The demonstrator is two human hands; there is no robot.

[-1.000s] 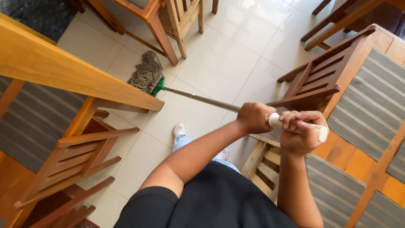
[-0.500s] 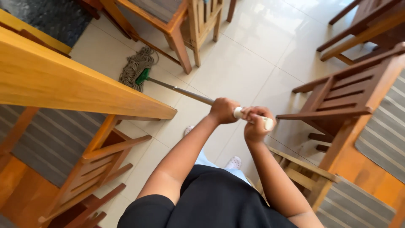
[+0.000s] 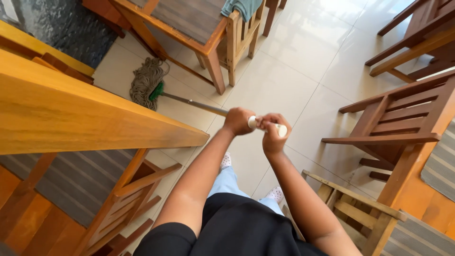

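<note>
Mop with a white-ended grey metal handle (image 3: 199,105) is gripped at its near end: right hand (image 3: 273,133) with its grip wrapped around the white tip, left hand (image 3: 238,121) closed on the shaft just beyond. Farther off, the grey string mop head (image 3: 144,81) rests on the pale tiled floor (image 3: 294,66), between the yellow wooden table (image 3: 71,114) and a wooden chair (image 3: 237,33)

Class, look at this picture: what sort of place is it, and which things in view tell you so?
Probably a dining room or eatery: several wooden tables and slatted wooden chairs stand on a pale tiled floor, which a person's left hand and right hand are mopping with a string mop.
</note>
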